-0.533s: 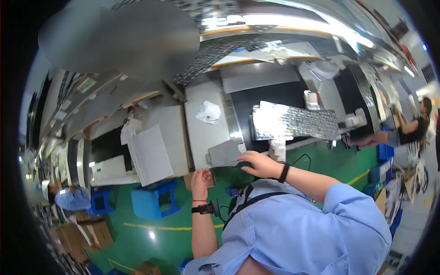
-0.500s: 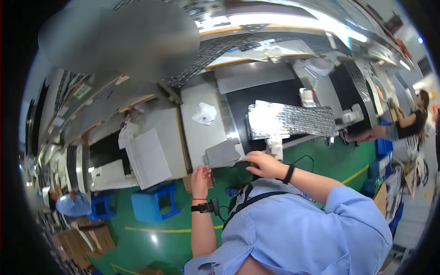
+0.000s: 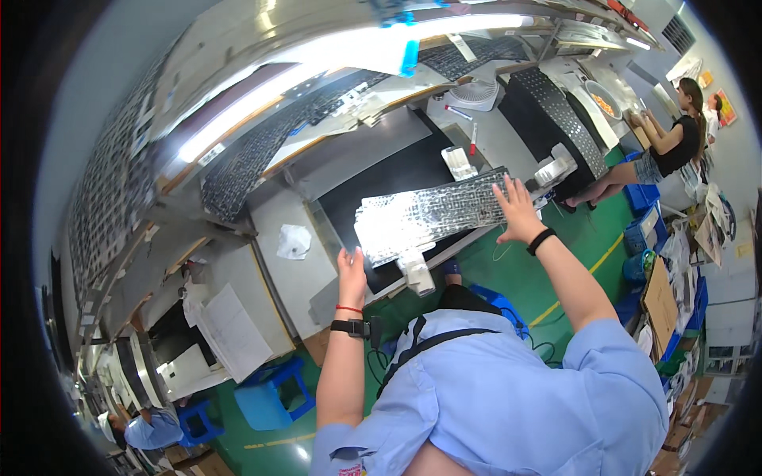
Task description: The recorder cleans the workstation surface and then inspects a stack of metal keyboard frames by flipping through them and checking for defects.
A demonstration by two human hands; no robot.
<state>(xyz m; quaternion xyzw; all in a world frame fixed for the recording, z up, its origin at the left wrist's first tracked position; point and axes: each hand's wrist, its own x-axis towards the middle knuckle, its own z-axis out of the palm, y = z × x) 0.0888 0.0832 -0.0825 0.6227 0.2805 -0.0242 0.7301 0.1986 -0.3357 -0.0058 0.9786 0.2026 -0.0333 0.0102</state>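
Observation:
A stack of long, shiny silver sheets (image 3: 432, 213) with rows of small dark-edged squares lies on the dark bench mat (image 3: 379, 176). My right hand (image 3: 520, 213) is at the stack's right end, fingers spread; whether it touches is hard to tell. Near the stack's left end, my left hand (image 3: 352, 274) points upward with its fingers stretched out, holding nothing I can see. Beside that hand, a grey sheet (image 3: 324, 303) rests at the bench's front edge, partly hidden by the hand. White blocky pieces (image 3: 417, 272) stand in front of the stack, and another (image 3: 459, 163) stands behind it.
Crumpled white paper (image 3: 294, 241) lies on the bench to the left. Beyond the mat are a white fan (image 3: 476, 94) and a red marker (image 3: 473, 139). A blue stool (image 3: 274, 393) stands on the green floor. One co-worker (image 3: 675, 143) stands at right; another (image 3: 151, 428) is at lower left.
Both hands have left the grey sheet at the bench's front edge. My right hand has moved right and farther out to the silver stack; the view has swung rightward.

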